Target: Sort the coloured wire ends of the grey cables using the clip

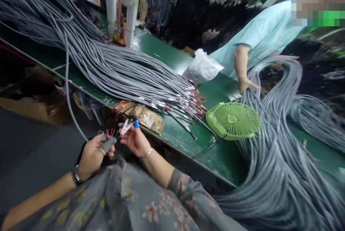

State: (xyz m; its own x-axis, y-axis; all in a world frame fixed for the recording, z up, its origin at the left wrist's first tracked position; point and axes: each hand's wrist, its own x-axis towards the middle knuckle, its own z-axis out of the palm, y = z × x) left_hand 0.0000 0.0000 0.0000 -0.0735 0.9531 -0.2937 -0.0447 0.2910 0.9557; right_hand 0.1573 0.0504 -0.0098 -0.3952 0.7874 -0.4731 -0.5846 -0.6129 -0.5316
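My left hand (93, 155) is closed round the end of a grey cable (70, 108), whose stripped coloured wires (111, 133) fan out above my taped fingers. The cable runs up from my fist to the bench. My right hand (136, 139) is closed on a small pink and white tool (125, 127) held right beside the wire ends; one of its fingertips wears a blue cover. Both hands hover over my lap, just in front of the green bench edge.
A big bundle of grey cables (129, 72) lies across the green bench (185, 141). A green fan (233, 120) sits at its end. More cables (272, 173) drape on the right, where another person's hand (246, 84) grips them. A plastic bag (202, 67) lies behind.
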